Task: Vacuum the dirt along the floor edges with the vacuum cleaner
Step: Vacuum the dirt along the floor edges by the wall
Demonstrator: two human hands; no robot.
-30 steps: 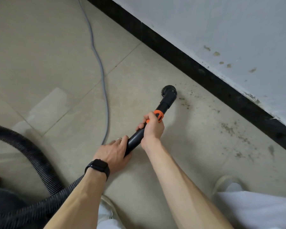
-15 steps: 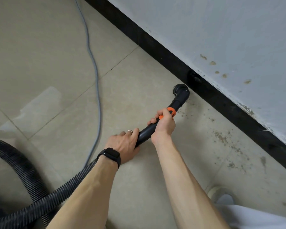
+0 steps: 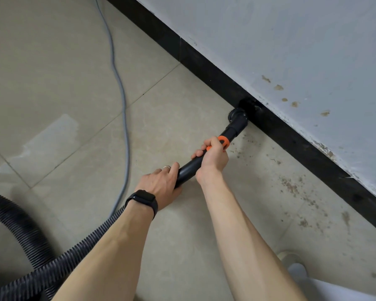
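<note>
Two clenched grips, left hand, right hand, on my black vacuum wand.
Brush nozzle just reached black skirting; dirt remains.

Beige tiled floor with grey cable, black ribbed hose and dirt specks near the skirting.
</note>
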